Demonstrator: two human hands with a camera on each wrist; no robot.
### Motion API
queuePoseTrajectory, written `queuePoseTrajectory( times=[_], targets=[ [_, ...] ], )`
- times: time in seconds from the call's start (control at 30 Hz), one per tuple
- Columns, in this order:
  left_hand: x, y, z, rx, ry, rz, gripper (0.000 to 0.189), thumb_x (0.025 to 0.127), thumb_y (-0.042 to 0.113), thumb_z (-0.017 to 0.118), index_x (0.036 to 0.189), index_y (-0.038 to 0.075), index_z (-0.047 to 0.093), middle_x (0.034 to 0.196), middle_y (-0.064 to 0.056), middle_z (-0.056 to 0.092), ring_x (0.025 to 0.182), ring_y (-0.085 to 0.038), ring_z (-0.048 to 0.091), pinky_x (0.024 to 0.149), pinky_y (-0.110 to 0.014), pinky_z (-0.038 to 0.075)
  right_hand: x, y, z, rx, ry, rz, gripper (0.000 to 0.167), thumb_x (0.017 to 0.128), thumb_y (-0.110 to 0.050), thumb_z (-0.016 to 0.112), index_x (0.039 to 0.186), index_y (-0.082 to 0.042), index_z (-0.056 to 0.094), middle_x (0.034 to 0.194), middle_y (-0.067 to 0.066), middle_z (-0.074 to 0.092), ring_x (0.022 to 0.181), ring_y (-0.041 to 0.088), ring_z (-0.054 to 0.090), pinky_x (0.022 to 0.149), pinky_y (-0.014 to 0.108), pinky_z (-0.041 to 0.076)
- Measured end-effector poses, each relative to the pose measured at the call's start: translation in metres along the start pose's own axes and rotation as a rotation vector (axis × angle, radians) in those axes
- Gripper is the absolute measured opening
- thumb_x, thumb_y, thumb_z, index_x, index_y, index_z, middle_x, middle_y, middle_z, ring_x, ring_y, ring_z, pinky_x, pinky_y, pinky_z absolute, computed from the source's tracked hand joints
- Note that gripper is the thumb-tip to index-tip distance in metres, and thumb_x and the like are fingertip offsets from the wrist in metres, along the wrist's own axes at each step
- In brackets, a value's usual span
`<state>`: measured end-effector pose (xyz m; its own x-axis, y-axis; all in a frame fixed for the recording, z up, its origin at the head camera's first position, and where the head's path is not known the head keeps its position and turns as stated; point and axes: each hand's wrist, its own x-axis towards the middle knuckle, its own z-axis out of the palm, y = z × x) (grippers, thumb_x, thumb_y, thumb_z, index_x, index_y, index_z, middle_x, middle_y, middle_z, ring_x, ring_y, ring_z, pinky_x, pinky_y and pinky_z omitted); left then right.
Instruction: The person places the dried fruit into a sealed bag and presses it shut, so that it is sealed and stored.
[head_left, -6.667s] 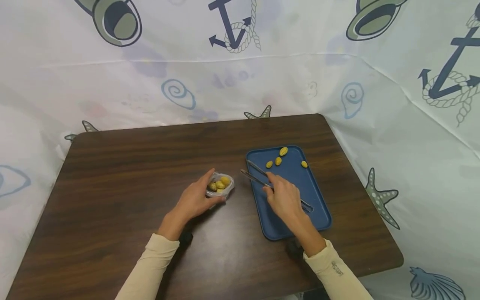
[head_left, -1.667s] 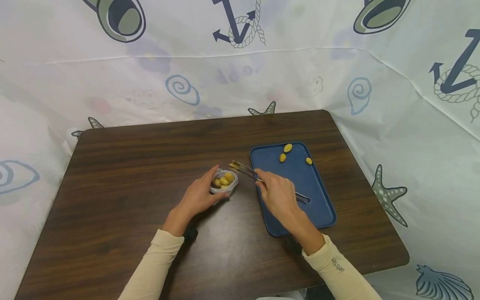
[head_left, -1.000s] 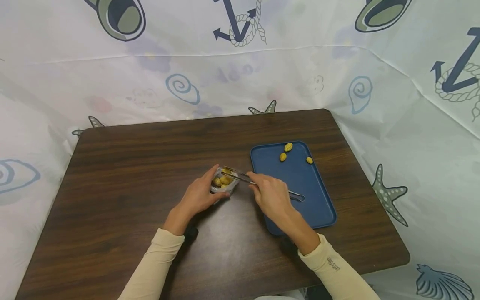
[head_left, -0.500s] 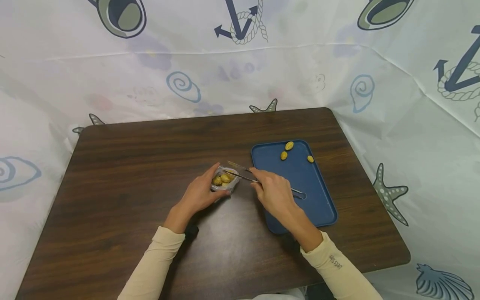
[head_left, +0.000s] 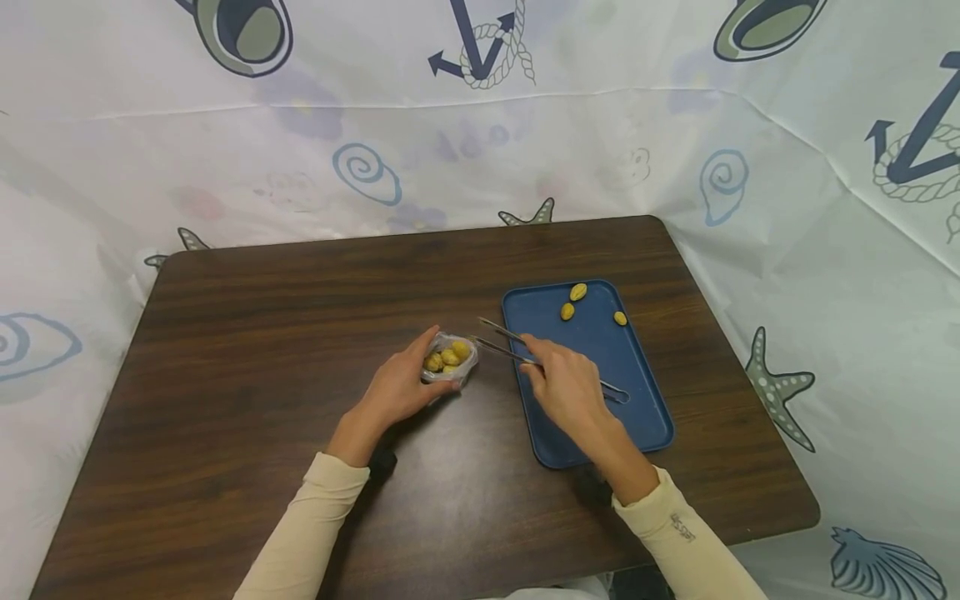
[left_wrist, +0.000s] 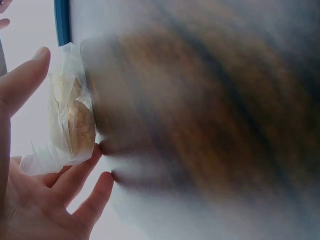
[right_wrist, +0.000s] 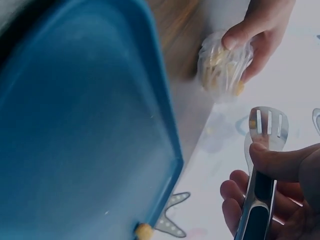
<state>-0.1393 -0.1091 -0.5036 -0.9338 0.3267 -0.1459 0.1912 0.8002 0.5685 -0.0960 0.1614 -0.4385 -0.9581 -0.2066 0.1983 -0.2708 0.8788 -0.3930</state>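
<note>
My left hand (head_left: 393, 386) holds a small clear plastic bag (head_left: 467, 375) upright on the table, thumb on the near side and fingers behind it. Several yellow oval pieces (head_left: 450, 357) show in the bag's open mouth; their kind is unclear. In the left wrist view the bag (left_wrist: 60, 115) stands between thumb and fingers. My right hand (head_left: 566, 387) grips metal tongs (head_left: 501, 350) above the left side of the blue tray (head_left: 600, 375). The tongs' tips are apart, with nothing between them, just right of the bag. Slots show in the tongs' head (right_wrist: 268, 125) in the right wrist view.
Three yellow pieces lie toward the tray's far end: one near the far edge (head_left: 578, 292), another just nearer (head_left: 567, 311), and one by the right edge (head_left: 620, 318). The dark wood table (head_left: 262, 350) backs onto a printed white sheet (head_left: 450, 150).
The tongs carried a yellow piece from the tray to the bag, spread there, then drew back right without it. The tray now bears one piece fewer. My left hand stayed at the bag.
</note>
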Motion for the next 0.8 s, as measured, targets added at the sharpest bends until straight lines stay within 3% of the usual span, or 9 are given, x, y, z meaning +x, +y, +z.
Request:
queuePoseTrajectory(
  times=[0.17, 0.4, 0.8],
  targets=[
    [0.000, 0.000, 0.000, -0.002, -0.002, -0.002, 0.103, 0.089, 0.055, 0.076, 0.167, 0.018, 0.020, 0.162, -0.014, 0.044, 0.139, -0.043, 0.053, 0.111, -0.061, 0.044, -0.002, 0.009, 0.000, 0.019, -0.003, 0.036, 0.044, 0.095, -0.019, 0.076, 0.138, -0.014, 0.068, 0.122, 0.009, 0.076, 0.059, 0.015, 0.054, 0.050, 0.028, 0.041],
    [0.000, 0.000, 0.001, -0.002, -0.003, -0.006, 0.102, 0.089, 0.056, 0.076, 0.167, 0.019, 0.020, 0.162, -0.013, 0.044, 0.139, -0.043, 0.053, 0.111, -0.060, 0.044, -0.007, 0.018, 0.000, 0.003, 0.022, 0.070, 0.045, 0.094, -0.019, 0.078, 0.137, -0.012, 0.068, 0.121, 0.010, 0.076, 0.073, 0.024, 0.071, 0.057, 0.040, 0.055],
    [0.000, 0.001, -0.001, -0.008, -0.010, -0.008, 0.102, 0.089, 0.056, 0.076, 0.167, 0.020, 0.019, 0.163, -0.013, 0.043, 0.139, -0.043, 0.052, 0.111, -0.061, 0.044, -0.008, 0.034, 0.001, -0.009, 0.026, 0.153, 0.044, 0.095, -0.021, 0.076, 0.137, -0.011, 0.066, 0.120, 0.011, 0.076, 0.092, 0.035, 0.076, 0.068, 0.051, 0.059]
  ],
)
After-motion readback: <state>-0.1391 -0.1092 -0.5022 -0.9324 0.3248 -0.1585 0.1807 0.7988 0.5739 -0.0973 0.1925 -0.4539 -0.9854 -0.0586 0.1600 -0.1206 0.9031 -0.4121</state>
